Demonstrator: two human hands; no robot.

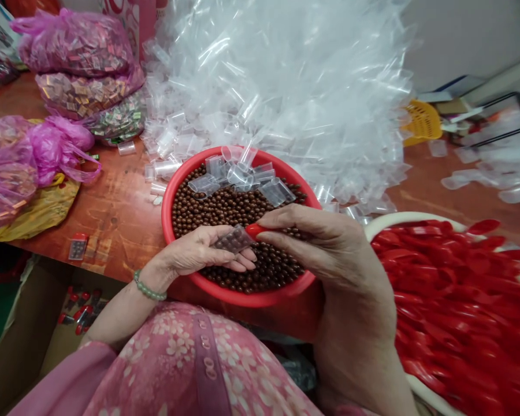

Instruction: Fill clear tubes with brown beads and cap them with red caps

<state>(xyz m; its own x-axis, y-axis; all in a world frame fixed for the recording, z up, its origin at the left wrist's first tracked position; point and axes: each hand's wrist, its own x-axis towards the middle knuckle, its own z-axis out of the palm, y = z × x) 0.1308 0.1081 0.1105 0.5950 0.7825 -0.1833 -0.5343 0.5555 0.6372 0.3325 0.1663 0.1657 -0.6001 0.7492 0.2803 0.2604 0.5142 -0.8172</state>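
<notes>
My left hand (199,251) holds a small clear plastic tube (234,240) filled with brown balls, tilted above a red basin (260,299). In my right hand (325,242) a red cap (255,230) is pinched between thumb and fingertips, at the tube's right end. Whether the cap is seated on the tube I cannot tell. Brown chocolate-looking balls (199,211) fill much of the basin below both hands. Several clear tubes without caps (242,173) lie on the balls at the basin's far side.
Behind the basin rises a large heap of clear tubes (286,86). A pale tub (398,218) of red plastic pieces (455,306) stands right. Pink bags (78,46) sit at left, near a filled, capped tube (78,247). Below is a cardboard box (21,329) with capped tubes. A yellow basket (420,122) stands back right.
</notes>
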